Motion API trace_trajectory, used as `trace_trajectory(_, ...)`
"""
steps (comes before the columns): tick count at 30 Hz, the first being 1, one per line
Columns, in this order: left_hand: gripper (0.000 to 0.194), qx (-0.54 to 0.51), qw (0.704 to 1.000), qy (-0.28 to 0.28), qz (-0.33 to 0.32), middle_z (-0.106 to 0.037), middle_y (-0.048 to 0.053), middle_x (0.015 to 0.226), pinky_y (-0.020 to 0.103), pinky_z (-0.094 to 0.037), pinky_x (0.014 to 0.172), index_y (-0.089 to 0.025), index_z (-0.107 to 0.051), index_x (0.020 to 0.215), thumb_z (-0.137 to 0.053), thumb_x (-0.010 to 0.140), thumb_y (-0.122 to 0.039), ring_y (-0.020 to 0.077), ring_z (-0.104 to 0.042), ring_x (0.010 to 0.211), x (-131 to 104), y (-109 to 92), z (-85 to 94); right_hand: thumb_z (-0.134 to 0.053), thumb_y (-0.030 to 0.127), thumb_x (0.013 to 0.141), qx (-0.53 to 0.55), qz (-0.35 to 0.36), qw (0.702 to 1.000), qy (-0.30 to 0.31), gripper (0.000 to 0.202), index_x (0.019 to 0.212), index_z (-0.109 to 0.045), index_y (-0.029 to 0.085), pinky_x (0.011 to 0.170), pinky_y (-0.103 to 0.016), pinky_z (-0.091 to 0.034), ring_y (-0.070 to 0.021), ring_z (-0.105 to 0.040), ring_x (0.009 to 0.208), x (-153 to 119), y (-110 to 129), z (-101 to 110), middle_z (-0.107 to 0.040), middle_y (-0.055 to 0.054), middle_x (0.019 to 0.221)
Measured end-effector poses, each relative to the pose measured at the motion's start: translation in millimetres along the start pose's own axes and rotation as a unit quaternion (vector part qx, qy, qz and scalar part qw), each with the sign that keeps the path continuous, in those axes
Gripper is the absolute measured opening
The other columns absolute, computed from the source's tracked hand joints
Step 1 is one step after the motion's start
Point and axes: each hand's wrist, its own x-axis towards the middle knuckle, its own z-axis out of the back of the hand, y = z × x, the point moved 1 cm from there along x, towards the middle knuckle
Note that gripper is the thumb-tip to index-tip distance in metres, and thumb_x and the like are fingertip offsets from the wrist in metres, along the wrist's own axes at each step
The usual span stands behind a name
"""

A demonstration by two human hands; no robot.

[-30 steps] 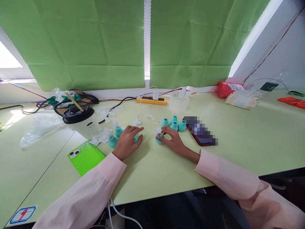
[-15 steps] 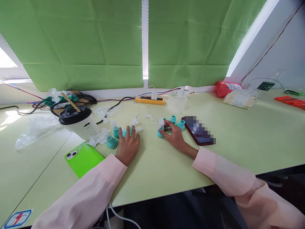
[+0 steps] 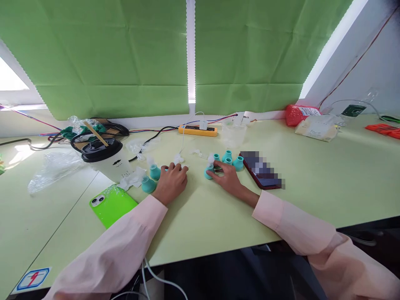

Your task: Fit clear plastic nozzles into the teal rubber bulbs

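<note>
My right hand (image 3: 229, 179) pinches a small turquoise bulb-shaped piece (image 3: 208, 173) with a translucent white tip (image 3: 211, 159) on top, upright at table level. Behind its fingers stand several more turquoise pieces (image 3: 238, 163) with open necks. My left hand (image 3: 171, 182) rests low over the table, palm down, its fingers curled; what lies under them is mostly hidden, with a sliver of turquoise showing behind the knuckles. Just left of it stand two turquoise pieces, a nearer one (image 3: 148, 184) and one (image 3: 155, 171) with a whitish top.
A lidded paper cup (image 3: 108, 160) with a straw stands left, behind a green phone (image 3: 112, 206). A dark phone (image 3: 261, 171) lies right. Farther back are a clear plastic cup (image 3: 233, 134), a yellow power strip (image 3: 197, 131), small white bits (image 3: 178, 158) and a tissue pack (image 3: 317, 128).
My left hand has shifted slightly right, and its spread fingers have curled in. My right hand keeps its pinch on the turquoise piece. The view has moved a little.
</note>
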Motion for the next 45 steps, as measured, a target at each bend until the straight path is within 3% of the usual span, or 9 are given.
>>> trace_trajectory(4, 0.033, -0.027, 1.000, 0.003, -0.014, -0.053, 0.013, 0.102, 0.040, -0.036, 0.071, -0.017, -0.046, 0.108, -0.030, 0.079, -0.014, 0.0275, -0.041, 0.095, 31.6, 0.4, -7.2, -0.055, 0.037, 0.068, 0.008, -0.009, 1.000, -0.016, 0.039, 0.101, -0.053, 0.015, 0.076, -0.037, -0.045, -0.0216, -0.058, 0.082, -1.2, -0.7, 1.2, -0.062, -0.009, 0.091)
trace_trajectory(9, 0.052, -0.026, 0.994, -0.011, -0.106, -0.023, 0.005, 0.134, 0.055, -0.021, 0.087, -0.024, -0.027, 0.124, -0.033, 0.075, -0.008, 0.0327, -0.024, 0.113, 68.0, -7.2, -25.4, -0.052, 0.035, 0.072, 0.029, -0.006, 1.000, -0.009, 0.043, 0.110, -0.046, 0.016, 0.074, -0.034, -0.046, -0.0195, -0.057, 0.083, -2.2, 1.2, 4.0, -0.061, -0.008, 0.093)
trace_trajectory(14, 0.052, -0.081, 0.986, 0.044, -0.140, -0.032, 0.004, 0.128, 0.056, -0.021, 0.086, -0.026, -0.035, 0.118, -0.033, 0.072, -0.002, 0.0307, -0.024, 0.114, 83.5, -15.1, -44.1, -0.050, 0.032, 0.073, 0.028, 0.000, 1.000, -0.003, 0.041, 0.111, -0.044, 0.019, 0.076, -0.033, -0.045, -0.0187, -0.056, 0.085, -2.2, 4.3, 6.5, -0.060, -0.007, 0.095)
trace_trajectory(18, 0.039, -0.106, 0.983, 0.044, -0.144, -0.050, 0.010, 0.104, 0.044, -0.033, 0.081, -0.020, -0.049, 0.103, -0.032, 0.073, -0.003, 0.0259, -0.037, 0.103, 83.1, -14.8, -45.0, -0.051, 0.031, 0.072, 0.026, 0.000, 1.000, -0.003, 0.040, 0.109, -0.043, 0.019, 0.075, -0.032, -0.044, -0.0186, -0.056, 0.084, -2.3, 4.3, 6.9, -0.059, -0.006, 0.095)
trace_trajectory(25, 0.038, -0.153, 0.984, 0.019, -0.090, -0.053, 0.008, 0.092, 0.026, -0.039, 0.074, -0.016, -0.048, 0.104, -0.026, 0.075, -0.005, 0.0145, -0.049, 0.083, 80.7, 13.0, -28.7, -0.051, 0.032, 0.072, 0.039, -0.019, 0.999, 0.002, 0.040, 0.108, -0.039, 0.019, 0.071, -0.032, -0.045, -0.0178, -0.055, 0.081, -3.5, 3.9, 6.8, -0.058, -0.006, 0.094)
trace_trajectory(29, 0.035, -0.159, 0.985, 0.034, -0.055, -0.058, 0.006, 0.076, 0.024, -0.039, 0.068, -0.014, -0.058, 0.085, -0.025, 0.074, -0.009, 0.0144, -0.052, 0.073, 74.5, 34.3, -11.5, -0.053, 0.032, 0.070, 0.049, -0.033, 0.998, 0.010, 0.044, 0.109, -0.037, 0.020, 0.065, -0.032, -0.046, -0.0185, -0.055, 0.080, -3.7, 3.9, 5.6, -0.057, -0.007, 0.094)
trace_trajectory(34, 0.015, -0.146, 0.981, 0.108, -0.068, -0.060, 0.001, 0.064, 0.023, -0.038, 0.054, -0.021, -0.064, 0.066, -0.050, 0.060, -0.022, 0.0156, -0.054, 0.062, 50.4, 37.5, 2.9, -0.053, 0.033, 0.070, 0.066, -0.041, 0.997, 0.010, 0.047, 0.110, -0.033, 0.020, 0.063, -0.031, -0.046, -0.0169, -0.054, 0.077, -5.9, 7.9, 6.1, -0.055, -0.008, 0.097)
trace_trajectory(40, 0.018, -0.119, 0.983, 0.130, -0.058, -0.062, 0.006, 0.075, 0.025, -0.038, 0.057, -0.019, -0.064, 0.072, -0.051, 0.059, -0.020, 0.0194, -0.056, 0.069, 37.3, 30.4, -8.2, -0.056, 0.033, 0.066, 0.067, -0.017, 0.998, -0.014, 0.054, 0.111, -0.030, 0.021, 0.065, -0.032, -0.045, -0.0190, -0.051, 0.086, -9.1, 17.7, 9.6, -0.048, -0.009, 0.106)
trace_trajectory(45, 0.021, -0.118, 0.986, 0.105, -0.048, -0.061, 0.007, 0.072, 0.024, -0.036, 0.055, -0.017, -0.064, 0.072, -0.044, 0.068, -0.021, 0.0172, -0.055, 0.066, 37.8, 27.5, -8.1, -0.058, 0.031, 0.063, 0.044, 0.026, 0.997, -0.052, 0.057, 0.110, -0.030, 0.019, 0.070, -0.035, -0.044, -0.0225, -0.045, 0.095, -9.8, 24.8, 16.4, -0.042, -0.011, 0.109)
